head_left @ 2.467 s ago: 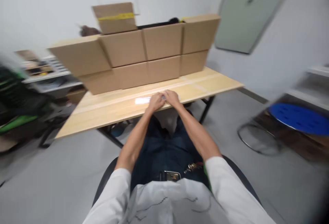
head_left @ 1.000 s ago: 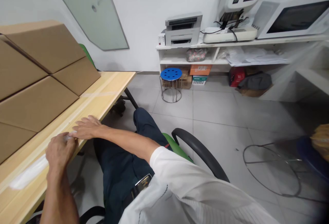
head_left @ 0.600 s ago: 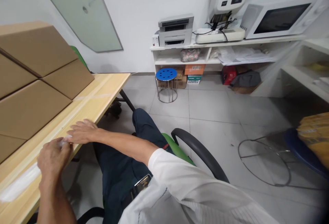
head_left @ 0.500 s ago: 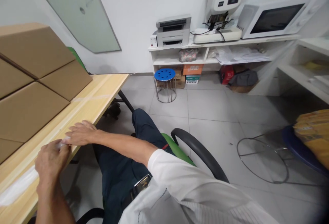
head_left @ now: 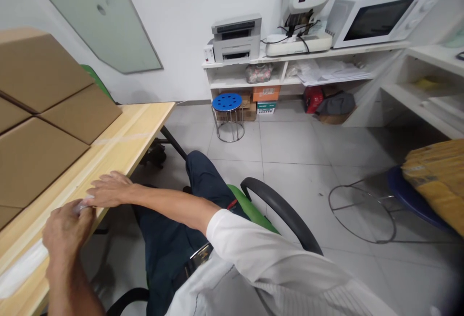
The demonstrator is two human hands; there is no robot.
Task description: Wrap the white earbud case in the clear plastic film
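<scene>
My left hand (head_left: 67, 229) is closed near the front edge of the wooden table (head_left: 134, 125), its fingers curled round a small piece of clear plastic (head_left: 79, 206). Just beyond it my right hand (head_left: 109, 189) lies palm down on the tabletop, fingers stretched out, with the thumb side touching the end of the plastic. A white, film-like strip (head_left: 23, 268) lies on the table on the near side of my left wrist. Large brown cardboard boxes (head_left: 39, 161) stand behind both hands.
A green chair with a black armrest (head_left: 282, 209) is beside my legs. Ahead stand a blue stool (head_left: 227, 102) and white shelving (head_left: 232, 83) with a printer (head_left: 237, 40) and a microwave (head_left: 377, 19). A yellow bundle (head_left: 435, 178) rests on a stool at right.
The view has shifted slightly, so the table, boxes and shelving appear a little further left. Both hands keep nearly the same pose on the table.
</scene>
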